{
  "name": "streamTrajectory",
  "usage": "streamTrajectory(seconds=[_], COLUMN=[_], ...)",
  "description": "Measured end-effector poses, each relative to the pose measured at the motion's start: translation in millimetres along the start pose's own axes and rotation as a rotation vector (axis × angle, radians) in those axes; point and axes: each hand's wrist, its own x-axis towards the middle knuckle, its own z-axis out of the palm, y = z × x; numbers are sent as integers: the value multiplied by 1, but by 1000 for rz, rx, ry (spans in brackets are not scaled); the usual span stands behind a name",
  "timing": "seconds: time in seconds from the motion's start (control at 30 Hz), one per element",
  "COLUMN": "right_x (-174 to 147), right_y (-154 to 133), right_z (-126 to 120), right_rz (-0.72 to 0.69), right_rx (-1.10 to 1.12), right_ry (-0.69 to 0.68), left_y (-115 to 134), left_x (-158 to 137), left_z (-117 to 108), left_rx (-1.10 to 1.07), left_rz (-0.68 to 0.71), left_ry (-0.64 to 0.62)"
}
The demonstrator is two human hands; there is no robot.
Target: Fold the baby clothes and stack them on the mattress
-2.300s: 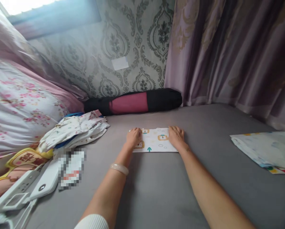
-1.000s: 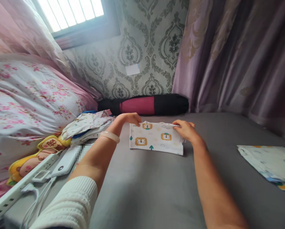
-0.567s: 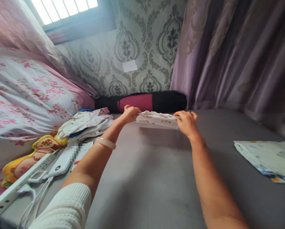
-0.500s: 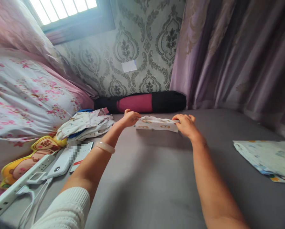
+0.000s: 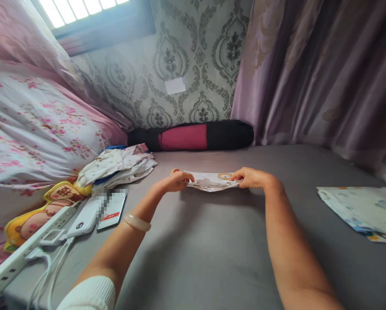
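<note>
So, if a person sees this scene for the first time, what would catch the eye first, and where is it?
Probably the folded white cloth near the centre, held at its two ends by the left hand and right hand over the grey sheet. Next might be the long black and dark-red roll along the foot of the patterned wall, then the pink-flowered fabric at the left.
</note>
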Motion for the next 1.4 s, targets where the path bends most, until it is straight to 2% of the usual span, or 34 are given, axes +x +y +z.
streamTrajectory(seconds=[0.3, 0.4, 0.5, 0.57, 0.73, 0.83, 0.93, 1.07, 1.27, 1.4], right_x=[6, 5, 8, 14, 36, 47, 52, 53, 52, 54], right_y=[0, 2, 4, 2, -23, -41, -51, -51, -45, -43], right_z=[1, 0, 2, 5, 29, 54, 80, 101, 109, 108], right_rz=[39, 26, 68, 119, 133, 73, 27, 47, 41, 45], right_rx=[-11, 43, 58, 33, -95, -180, -263, -322, -338, -341], right_ry=[-271, -298, -235, -150, 221, 395, 371, 336, 358, 314], left_y=[0, -3, -2, 1, 25, 42, 55, 57, 52, 50], left_x=[-12, -13, -9, -2, 27, 46, 58, 61, 60, 62], left_z=[17, 18, 18, 18, 32, 52, 75, 95, 102, 101], left_rx=[-46, -74, -93, -81, -51, -25, 45, 127, 171, 141], left_rz=[110, 144, 158, 109, -77, -164, -205, -228, -194, -200], left_ry=[-74, -103, -81, -10, 312, 411, 398, 327, 321, 275])
